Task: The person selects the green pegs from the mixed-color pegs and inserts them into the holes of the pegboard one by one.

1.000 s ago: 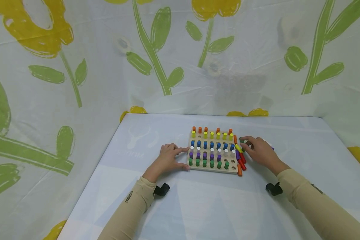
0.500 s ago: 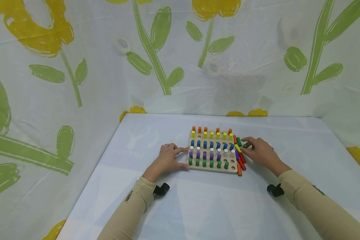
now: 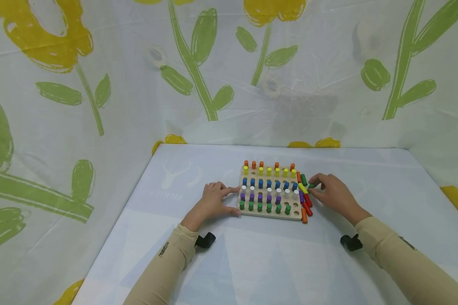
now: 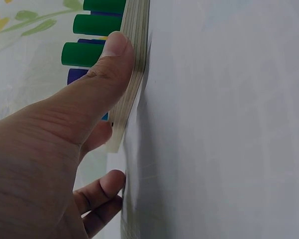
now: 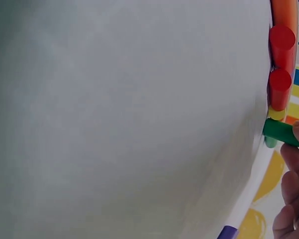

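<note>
A wooden pegboard [image 3: 275,216] holds rows of coloured pegs: green in front, then purple, white, blue, yellow and orange at the back. My left hand [image 3: 213,201] rests at its left side, thumb [image 4: 117,50] against the board's front left edge near the green pegs, index finger touching farther back. To the right of the board, my right hand [image 3: 335,195] pinches a green peg [image 5: 279,131] between thumb and fingers, low over the loose pegs. Another green peg [image 3: 303,179] lies just behind it, beside a yellow peg [image 3: 302,188].
Loose red pegs [image 3: 307,208], a purple peg [image 3: 302,196] and orange pegs [image 3: 304,216] lie along the board's right edge. A purple peg [image 5: 228,232] lies apart in the right wrist view. A flower-patterned curtain [image 3: 229,106] stands behind the white table [image 3: 252,262].
My right hand has drawn slightly back from the loose green peg, which now shows fully, and the green peg in its fingers has come into clearer view. The left hand has stayed put.
</note>
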{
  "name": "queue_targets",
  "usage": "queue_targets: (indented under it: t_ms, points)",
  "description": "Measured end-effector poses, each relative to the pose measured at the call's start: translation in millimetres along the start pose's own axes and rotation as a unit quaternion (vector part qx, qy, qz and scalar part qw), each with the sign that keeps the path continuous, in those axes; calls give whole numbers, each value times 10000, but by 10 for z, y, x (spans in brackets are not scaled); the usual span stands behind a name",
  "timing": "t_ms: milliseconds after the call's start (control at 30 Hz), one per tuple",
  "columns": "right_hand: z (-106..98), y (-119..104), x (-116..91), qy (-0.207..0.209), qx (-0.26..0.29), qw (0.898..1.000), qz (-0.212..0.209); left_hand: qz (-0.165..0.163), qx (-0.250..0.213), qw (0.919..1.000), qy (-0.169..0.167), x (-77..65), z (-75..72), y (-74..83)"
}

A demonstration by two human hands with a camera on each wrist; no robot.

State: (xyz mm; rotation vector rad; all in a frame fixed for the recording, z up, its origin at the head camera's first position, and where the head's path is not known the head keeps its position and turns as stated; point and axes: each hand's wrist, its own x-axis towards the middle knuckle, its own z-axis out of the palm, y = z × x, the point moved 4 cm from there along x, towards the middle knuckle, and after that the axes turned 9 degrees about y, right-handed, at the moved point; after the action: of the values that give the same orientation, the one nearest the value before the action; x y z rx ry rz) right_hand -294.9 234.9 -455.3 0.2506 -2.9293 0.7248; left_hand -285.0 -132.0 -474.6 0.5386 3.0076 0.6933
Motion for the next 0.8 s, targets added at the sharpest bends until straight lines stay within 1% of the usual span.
queue_targets:
  t_ms: [233, 400, 633, 800]
  points:
    - [-25, -4, -44, 78, 21, 9999, 64, -6, 80, 10000, -32, 0, 2, -3]
    - [-57, -17, -90, 197, 48, 9998, 42, -14, 20, 10000, -46, -4, -21, 14]
    - [-105, -99, -170, 303, 195, 9993, -39, 29, 84, 9999, -46, -1, -15, 5]
    - [-110, -156, -226, 260, 345, 9990, -109, 26, 52, 10000, -61, 0, -14, 5]
